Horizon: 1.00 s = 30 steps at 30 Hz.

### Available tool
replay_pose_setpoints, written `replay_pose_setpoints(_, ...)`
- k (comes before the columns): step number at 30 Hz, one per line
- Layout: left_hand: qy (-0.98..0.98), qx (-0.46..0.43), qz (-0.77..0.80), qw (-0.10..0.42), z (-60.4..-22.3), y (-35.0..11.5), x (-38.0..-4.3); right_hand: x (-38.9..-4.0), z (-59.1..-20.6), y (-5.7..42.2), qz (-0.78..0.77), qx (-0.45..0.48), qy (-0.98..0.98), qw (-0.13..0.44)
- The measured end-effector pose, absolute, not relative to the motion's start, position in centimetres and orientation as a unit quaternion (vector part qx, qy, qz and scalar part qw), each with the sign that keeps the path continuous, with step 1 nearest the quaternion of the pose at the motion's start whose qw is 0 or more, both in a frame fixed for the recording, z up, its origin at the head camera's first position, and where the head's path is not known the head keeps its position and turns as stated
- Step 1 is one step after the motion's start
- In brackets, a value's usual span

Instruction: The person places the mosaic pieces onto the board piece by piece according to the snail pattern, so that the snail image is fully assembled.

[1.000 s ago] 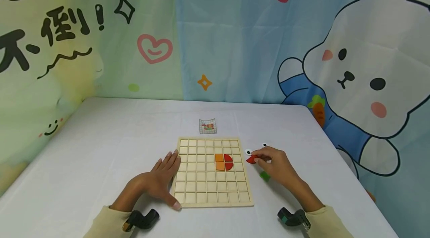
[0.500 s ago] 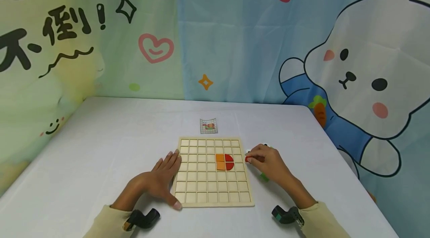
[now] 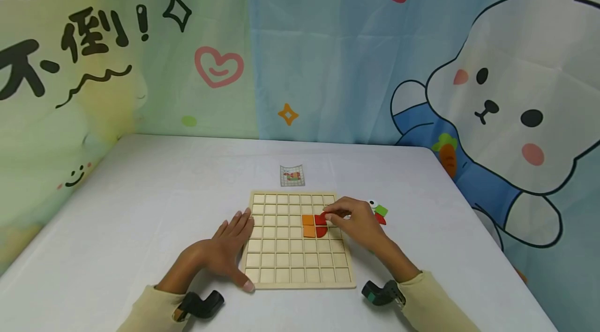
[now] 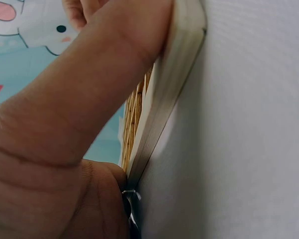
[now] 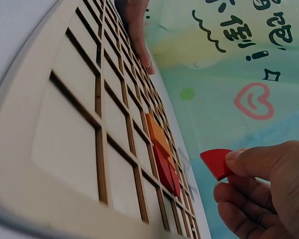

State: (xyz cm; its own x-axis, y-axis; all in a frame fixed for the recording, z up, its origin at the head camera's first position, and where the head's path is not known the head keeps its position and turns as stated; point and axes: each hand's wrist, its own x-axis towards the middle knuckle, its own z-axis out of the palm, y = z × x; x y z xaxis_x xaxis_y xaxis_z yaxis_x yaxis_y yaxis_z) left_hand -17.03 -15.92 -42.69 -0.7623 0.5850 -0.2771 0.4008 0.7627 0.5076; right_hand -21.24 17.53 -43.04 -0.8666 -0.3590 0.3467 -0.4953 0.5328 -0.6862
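Observation:
A wooden grid board (image 3: 275,260) lies on the white table. Two orange squares (image 3: 308,225) sit in its cells, with red quarter-circle pieces (image 3: 321,231) directly to their right. My right hand (image 3: 354,221) pinches another red quarter-circle piece (image 5: 218,162) between thumb and fingertips, held above the board's right part. Fingers spread, my left hand (image 3: 225,249) rests along the board's left edge, the thumb at the near left corner. In the left wrist view that thumb (image 4: 84,74) presses against the board's side (image 4: 161,99).
Right of the board lie a green piece (image 3: 381,210), a red piece (image 3: 380,219) and a white eye piece (image 3: 372,204), partly behind the right hand. A small picture card (image 3: 292,175) lies beyond the board. A printed curtain (image 3: 323,61) hangs behind the table.
My right hand has picked up the red quarter-circle piece from the table right of the board and carried it left over the board. The left hand has stayed in place.

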Motion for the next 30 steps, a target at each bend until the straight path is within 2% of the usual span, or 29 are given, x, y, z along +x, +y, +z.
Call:
replay_pose_setpoints(15, 0.913, 0.270, 0.217, 0.214, -42.5, -15.9, -17.0, -22.1, -43.5, 13.8, 0.422, 0.231, -0.877, 0.017)
replay_pose_setpoints(30, 0.915, 0.272, 0.214, 0.208, -42.7, -16.0, -17.0, -23.1, -44.5, 12.1, 0.385, 0.259, -0.885, 0.028)
